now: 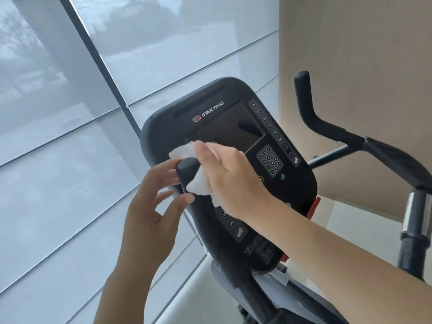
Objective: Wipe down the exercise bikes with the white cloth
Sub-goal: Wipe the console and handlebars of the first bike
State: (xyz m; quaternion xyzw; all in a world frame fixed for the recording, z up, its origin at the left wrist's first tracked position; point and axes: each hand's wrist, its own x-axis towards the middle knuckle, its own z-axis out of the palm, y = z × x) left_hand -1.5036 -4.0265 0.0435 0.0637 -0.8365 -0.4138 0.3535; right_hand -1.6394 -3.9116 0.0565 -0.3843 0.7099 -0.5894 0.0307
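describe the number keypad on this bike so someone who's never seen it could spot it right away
Start at the bike's big black console in front of the window blinds. Below its dark screen, just right of the right hand pressing the white cloth, sits the keypad. It is the only tight block of round numbered buttons; the others run in single lines along the edges.

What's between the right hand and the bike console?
The white cloth. In the head view, the right hand presses it against the console, just below the screen. The left hand rests on the near handlebar end beside it.
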